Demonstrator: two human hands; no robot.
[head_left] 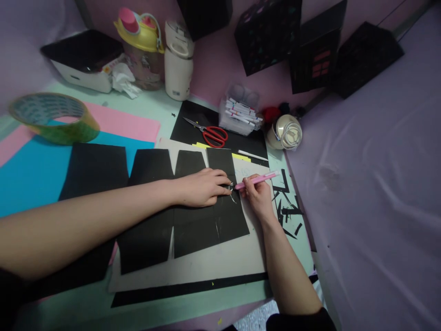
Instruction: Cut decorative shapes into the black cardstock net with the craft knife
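Note:
A large sheet of black paper [196, 230], with narrow gaps between its panels, lies on a pale board [206, 269]. My left hand [203, 187] is spread flat on its right part, fingers pointing right. In my right hand [257, 195] is a slim pink pen-shaped craft knife [257, 180], pinched and tilted, its dark tip down at the paper beside my left fingertips. Small pale curved marks [233, 197] show in the black paper there; whether they are cuts or lines I cannot tell.
Red-handled scissors [214, 136] and a white pen [253, 155] lie beyond the paper. Black scraps [289, 207] are scattered at right. A tape roll [55, 133], a marker box [237, 115], a white bottle [178, 69] and a printer-like box [82, 76] stand around. Black paper boxes [268, 37] hang above.

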